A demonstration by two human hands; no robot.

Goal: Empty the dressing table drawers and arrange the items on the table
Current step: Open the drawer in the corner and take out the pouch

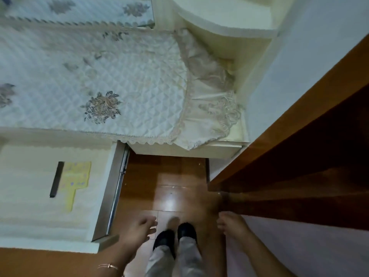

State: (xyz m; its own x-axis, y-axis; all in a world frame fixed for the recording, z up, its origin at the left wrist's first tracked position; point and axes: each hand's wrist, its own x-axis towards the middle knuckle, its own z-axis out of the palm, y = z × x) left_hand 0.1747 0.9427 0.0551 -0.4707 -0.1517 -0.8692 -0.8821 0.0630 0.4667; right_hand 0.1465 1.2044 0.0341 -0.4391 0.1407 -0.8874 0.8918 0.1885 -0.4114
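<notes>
A person stands on a glossy wooden floor [171,176] before a cream dressing table [199,150], seen from above through a head-worn camera. The table's surface is draped with a quilted white cover [119,76] embroidered with grey-and-beige flower sprays and edged with lace, its ruffled end hanging over the side toward 2 o'clock. At 9 o'clock one drawer [107,186] is pulled out; inside it, on a pale liner, lie a yellow comb-shaped item [74,180] and, touching its left edge, a dark narrow bar [57,178]; what either is cannot be told for certain. A metal runner shows along the drawer's right side. The left hand [137,230], at 6 o'clock just beside the drawer's front corner, is open with fingers loosely spread and holds nothing; thin bracelets [108,265] circle that wrist. The right hand [231,222], at 5 o'clock, hangs with fingers curled loosely downward and is also empty. Between the hands, two dark slippers [175,234] and light trouser legs point toward the table. A dark wooden panel [299,156] fills the frame from 3 to 4 o'clock.
</notes>
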